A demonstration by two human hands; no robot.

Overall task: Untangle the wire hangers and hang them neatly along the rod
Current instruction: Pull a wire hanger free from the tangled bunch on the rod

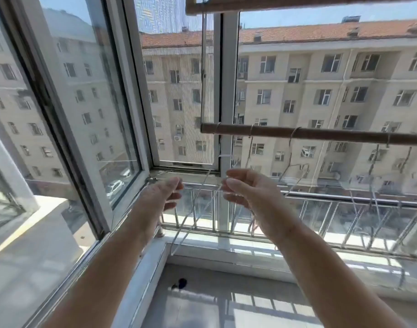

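Observation:
A brown rod (321, 134) runs across the window from the centre to the right edge. Several wire hangers hook over it, among them one (293, 162) hanging just right of my hands. My left hand (166, 195) and my right hand (246, 190) are raised side by side below the rod's left end, fingers curled. Between them hangs a pale wire hanger (193, 218), its thin wires slanting down-left to a corner near the sill. Each hand pinches part of this wire, which is faint against the bright background.
An opened window pane (84, 102) angles inward on the left. A white window frame post (227, 91) stands behind the rod. A metal railing (321, 216) lines the sill outside. A second wooden bar (297, 3) crosses the top.

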